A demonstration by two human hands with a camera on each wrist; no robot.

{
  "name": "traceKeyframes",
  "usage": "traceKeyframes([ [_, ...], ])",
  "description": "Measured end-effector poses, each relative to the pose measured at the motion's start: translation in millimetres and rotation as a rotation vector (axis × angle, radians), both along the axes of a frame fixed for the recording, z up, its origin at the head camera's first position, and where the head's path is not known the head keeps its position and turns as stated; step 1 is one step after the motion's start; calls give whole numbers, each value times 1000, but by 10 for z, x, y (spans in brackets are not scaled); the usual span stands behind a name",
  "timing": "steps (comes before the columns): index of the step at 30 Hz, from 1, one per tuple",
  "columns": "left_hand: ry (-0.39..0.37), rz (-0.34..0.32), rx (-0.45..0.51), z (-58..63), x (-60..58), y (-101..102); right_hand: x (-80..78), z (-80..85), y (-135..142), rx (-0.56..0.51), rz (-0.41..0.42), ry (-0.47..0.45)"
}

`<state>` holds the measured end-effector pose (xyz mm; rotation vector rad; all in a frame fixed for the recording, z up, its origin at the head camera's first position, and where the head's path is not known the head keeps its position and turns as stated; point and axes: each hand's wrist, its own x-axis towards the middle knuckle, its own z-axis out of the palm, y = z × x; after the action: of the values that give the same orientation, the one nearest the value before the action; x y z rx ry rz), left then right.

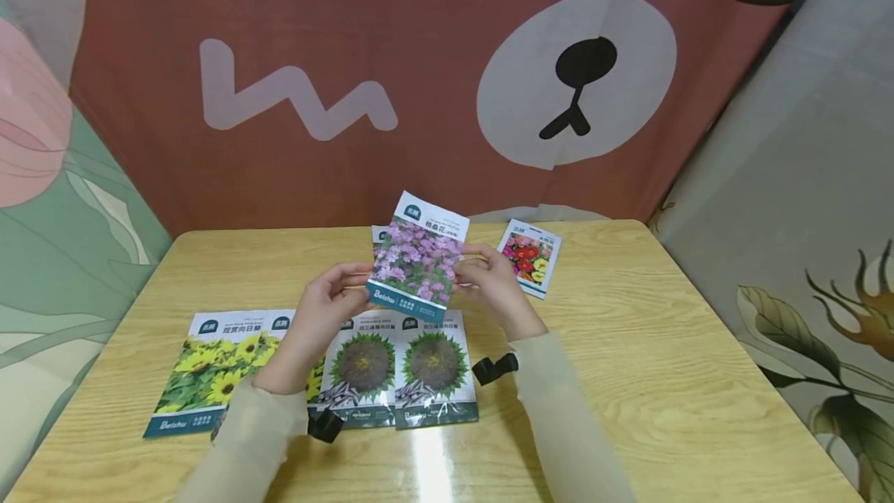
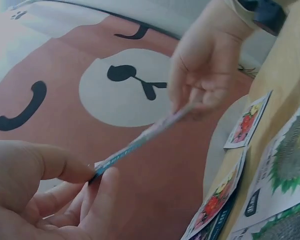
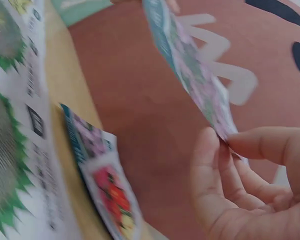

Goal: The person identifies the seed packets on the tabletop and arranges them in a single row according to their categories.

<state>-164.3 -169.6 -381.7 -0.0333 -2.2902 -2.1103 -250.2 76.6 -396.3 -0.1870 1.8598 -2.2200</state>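
A seed packet (image 1: pixel 417 258) printed with purple flowers is held up over the table, tilted, between both hands. My left hand (image 1: pixel 334 305) pinches its left edge between thumb and fingers. On the opposite edge, the thumb and fingers of my right hand (image 1: pixel 492 282) pinch it. From the left wrist the packet (image 2: pixel 140 140) is seen nearly edge-on, stretched between the two hands. Below it, a red-flower packet (image 2: pixel 217 202) overlaps a purple-flower packet (image 3: pixel 90 137) on the table; the held packet mostly hides them in the head view.
A small red-and-yellow flower packet (image 1: pixel 531 257) lies at the back right of the wooden table (image 1: pixel 628 379). Yellow-flower packets (image 1: pixel 202 375) overlap at the left. Two sunflower-head packets (image 1: pixel 436 371) lie side by side at the front middle. A bear-print cloth (image 1: pixel 433 161) hangs behind.
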Motion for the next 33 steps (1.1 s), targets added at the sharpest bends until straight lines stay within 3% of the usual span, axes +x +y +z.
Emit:
traceKeyframes([
  [4,6,-83,-4,-36,19,64,27,96,205,45,10,42],
  [13,0,-205,-19,-156,50,262,22,214,598,155,84,102],
  [22,-113,-242,35,-384,84,556,-8,206,831,372,111,64],
  [33,-164,-292,93,-482,189,785,-7,157,1001,472,213,-63],
])
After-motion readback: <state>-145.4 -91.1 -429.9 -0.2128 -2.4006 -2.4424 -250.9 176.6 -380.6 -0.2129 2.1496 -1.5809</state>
